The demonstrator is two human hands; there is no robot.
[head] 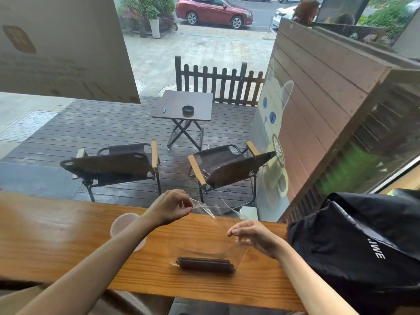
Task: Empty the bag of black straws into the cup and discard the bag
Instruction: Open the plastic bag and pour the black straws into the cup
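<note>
- Your left hand [169,206] and right hand [252,234] each pinch an edge of the clear plastic bag [216,223], pulling its mouth apart above the wooden counter [56,242].
- The bundle of black straws [205,265] lies in the bag's bottom, resting on the counter.
- The translucent plastic cup [123,221] stands behind your left forearm, seemingly without straws.
- Left to do: tip the straws in, then discard the bag.
</note>
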